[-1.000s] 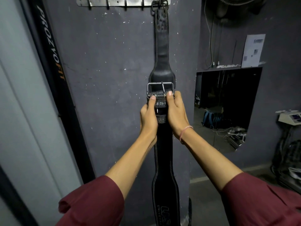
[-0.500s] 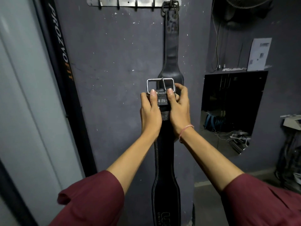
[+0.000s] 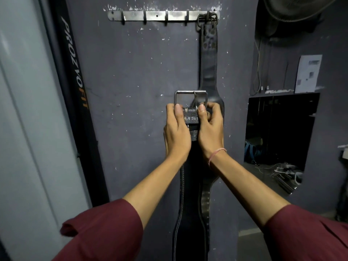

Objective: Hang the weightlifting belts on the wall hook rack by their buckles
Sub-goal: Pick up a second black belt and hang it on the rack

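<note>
Lifting stage, seemingly. Grips second belt (image 3: 188, 213) just below its buckle (image 3: 191, 92) with left hand (image 3: 176, 129) and right hand (image 3: 211, 127). High above the hands, hook rack (image 3: 156, 16); first belt (image 3: 208, 53) already hooked above the right hand. Calls next for raising buckle onto a free hook (image 3: 187, 18).

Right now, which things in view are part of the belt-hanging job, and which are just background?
Job:
- held belt and its buckle
- left hand and right hand, both gripping it just below the buckle
- hook rack
- hung belt, on the rack's right end

Background:
- paper sheet on the wall
- fan, upper right
- black post with lettering
</note>
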`<state>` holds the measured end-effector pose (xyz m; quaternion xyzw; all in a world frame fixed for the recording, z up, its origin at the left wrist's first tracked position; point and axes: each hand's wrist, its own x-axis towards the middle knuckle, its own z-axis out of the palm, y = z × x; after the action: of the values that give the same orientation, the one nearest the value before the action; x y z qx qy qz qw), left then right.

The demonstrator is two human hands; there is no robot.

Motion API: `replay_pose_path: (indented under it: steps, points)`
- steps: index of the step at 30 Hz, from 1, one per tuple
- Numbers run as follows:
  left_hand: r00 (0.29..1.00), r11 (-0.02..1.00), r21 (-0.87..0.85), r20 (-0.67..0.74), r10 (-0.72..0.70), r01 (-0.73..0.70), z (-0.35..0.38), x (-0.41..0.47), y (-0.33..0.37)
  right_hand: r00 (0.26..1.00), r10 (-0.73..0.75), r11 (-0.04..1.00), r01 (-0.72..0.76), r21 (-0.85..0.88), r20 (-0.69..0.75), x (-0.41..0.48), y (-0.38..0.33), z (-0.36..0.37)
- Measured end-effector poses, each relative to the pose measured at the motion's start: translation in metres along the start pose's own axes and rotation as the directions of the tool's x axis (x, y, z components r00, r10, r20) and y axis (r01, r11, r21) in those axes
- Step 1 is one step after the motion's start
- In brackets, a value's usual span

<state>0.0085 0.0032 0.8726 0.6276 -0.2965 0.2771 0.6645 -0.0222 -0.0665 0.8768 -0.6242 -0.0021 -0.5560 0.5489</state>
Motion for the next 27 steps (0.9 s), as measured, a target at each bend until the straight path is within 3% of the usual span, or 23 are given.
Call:
replay_pose_path:
  steps: [4, 7, 12, 16, 20, 27]
  points:
    - [0.984, 0.995, 0.03, -0.15, 0.099, -0.095, 0.028, 0.037, -0.011, 0.991, -0.119, 0.988, 0.112, -0.105, -0.055, 0.036, 0.015, 0.015]
    - [0.974, 0.988, 0.056, -0.167, 0.15, -0.143, 0.054, 0.073, -0.019, 0.992, -0.092, 0.986, 0.079, -0.147, -0.088, 0.082, 0.026, 0.023]
    - [0.969, 0.992, 0.105, -0.232, 0.088, -0.065, 0.103, 0.144, -0.036, 0.992, -0.108, 0.994, 0.108, 0.001, -0.07, 0.175, 0.045, 0.029]
    - [0.936, 0.982, 0.06, -0.298, 0.187, -0.178, 0.13, 0.206, -0.038, 0.991, -0.117, 0.99, 0.122, 0.075, -0.06, 0.241, 0.048, 0.046]
    - [0.92, 0.97, 0.035, -0.31, 0.241, -0.242, 0.152, 0.266, -0.028, 0.98, -0.187, 0.98, 0.191, 0.053, -0.068, 0.3, 0.037, 0.061]
    - [0.893, 0.965, 0.135, -0.368, 0.261, -0.227, 0.173, 0.36, -0.003, 0.972, -0.209, 0.977, 0.202, -0.071, -0.108, 0.393, 0.015, 0.097]
